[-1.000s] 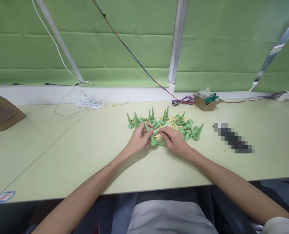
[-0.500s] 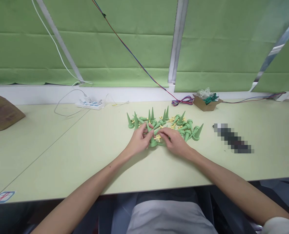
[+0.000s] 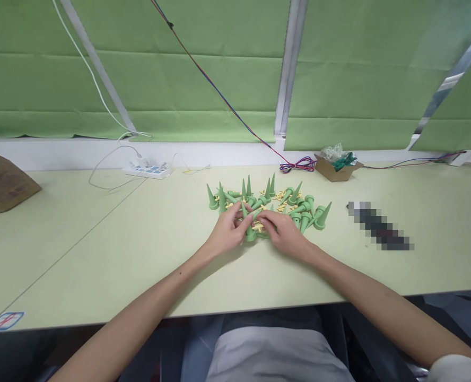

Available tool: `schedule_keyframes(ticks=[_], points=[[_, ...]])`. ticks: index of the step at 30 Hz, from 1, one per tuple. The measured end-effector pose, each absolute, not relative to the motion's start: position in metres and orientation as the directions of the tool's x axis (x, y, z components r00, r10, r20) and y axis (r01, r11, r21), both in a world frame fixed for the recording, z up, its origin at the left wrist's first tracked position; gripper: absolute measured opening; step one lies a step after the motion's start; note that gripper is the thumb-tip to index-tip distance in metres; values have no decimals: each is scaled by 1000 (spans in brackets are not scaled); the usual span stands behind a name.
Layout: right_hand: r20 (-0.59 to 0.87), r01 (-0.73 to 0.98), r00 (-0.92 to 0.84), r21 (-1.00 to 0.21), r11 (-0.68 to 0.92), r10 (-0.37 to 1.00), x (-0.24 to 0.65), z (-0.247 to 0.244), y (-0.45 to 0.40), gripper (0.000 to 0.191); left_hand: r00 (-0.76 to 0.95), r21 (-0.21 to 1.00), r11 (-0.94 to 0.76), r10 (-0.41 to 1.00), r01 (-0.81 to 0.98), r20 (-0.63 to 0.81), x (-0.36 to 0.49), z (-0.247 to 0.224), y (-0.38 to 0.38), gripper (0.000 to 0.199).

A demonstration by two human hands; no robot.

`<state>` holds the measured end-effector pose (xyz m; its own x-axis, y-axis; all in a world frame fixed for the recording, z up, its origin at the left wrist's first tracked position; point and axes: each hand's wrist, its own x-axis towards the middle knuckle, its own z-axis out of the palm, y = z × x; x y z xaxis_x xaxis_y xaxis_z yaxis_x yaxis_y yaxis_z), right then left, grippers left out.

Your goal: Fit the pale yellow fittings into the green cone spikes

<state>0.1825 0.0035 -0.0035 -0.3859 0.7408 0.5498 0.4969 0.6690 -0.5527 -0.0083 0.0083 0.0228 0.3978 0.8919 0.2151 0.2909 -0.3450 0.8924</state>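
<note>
My left hand [image 3: 228,229] is closed, thumb and fingers around a green plastic cone-shaped spike [image 3: 250,235] with a round collar base. Its pointed tip rises between the fingers. My right hand [image 3: 286,229] is pinched close beside it, fingertips nearly meeting the left ones; what they hold is too small and covered to make out. Just below the fingertips shows a small yellow plastic piece [image 3: 258,227]. Around and behind both hands lie many more green spikes [image 3: 305,220], some standing on their bases, others on their sides, mixed with small yellow pieces [image 3: 280,196].
On the pale table [image 3: 140,265], a power strip [image 3: 148,170] with white cables stands at the back left. A small cardboard box [image 3: 334,171] sits behind coiled wire [image 3: 299,165]. A brown paper-like object [image 3: 5,183] lies far left, a blurred dark object [image 3: 378,225] at right.
The spike in my left hand has shifted slightly right and down. My right fingertips have come a little closer to the left ones, and the yellow piece between them is less visible.
</note>
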Motion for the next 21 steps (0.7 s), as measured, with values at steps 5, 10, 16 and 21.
schedule_keyframes(ticks=[5,10,16,21], points=[[535,487,-373,-583,650,758,182,-1,3,24,380,892,-347,897,291,225,-8,23,10,24],[538,483,-382,-577,659,751,181,2,1,23,351,904,-323,911,279,217,-8,25,12,25],[520,428,-429,-602,673,738,184,1,2,17,302,915,-291,931,278,204,-8,28,13,26],[543,419,-458,-567,709,704,185,-3,4,12,302,916,-296,930,271,211,-8,27,13,26]])
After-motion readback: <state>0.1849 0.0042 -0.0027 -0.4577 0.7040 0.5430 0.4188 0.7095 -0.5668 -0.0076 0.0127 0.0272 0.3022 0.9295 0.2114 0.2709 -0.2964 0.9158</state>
